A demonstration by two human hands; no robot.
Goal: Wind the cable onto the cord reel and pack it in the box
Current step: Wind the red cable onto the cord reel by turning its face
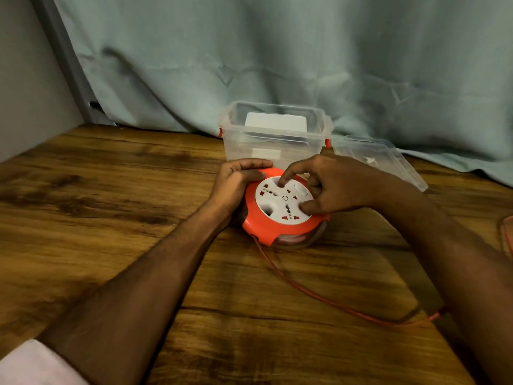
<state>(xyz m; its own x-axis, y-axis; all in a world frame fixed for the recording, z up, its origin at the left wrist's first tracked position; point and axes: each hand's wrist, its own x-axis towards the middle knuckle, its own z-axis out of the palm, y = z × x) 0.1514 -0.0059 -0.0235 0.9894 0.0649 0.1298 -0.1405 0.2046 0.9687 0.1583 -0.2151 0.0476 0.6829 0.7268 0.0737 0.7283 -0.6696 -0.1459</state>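
An orange cord reel (263,222) with a white socket face lies flat on the wooden table (111,190). My left hand (236,180) grips its left rim, thumb on the orange edge. My right hand (330,187) sits on the white face, with the index fingertip in a recess at the top and the thumb pressing near the right edge. An orange cable (313,293) runs from the reel's front across the table toward the right and passes under my right forearm. Behind the reel stands a clear plastic box (273,134), open, with orange latches and something white inside.
The clear lid (388,162) lies on the table to the right of the box. A pale green curtain (277,56) hangs right behind them. More orange cable (505,234) loops at the right frame edge. A grey wall stands on the left.
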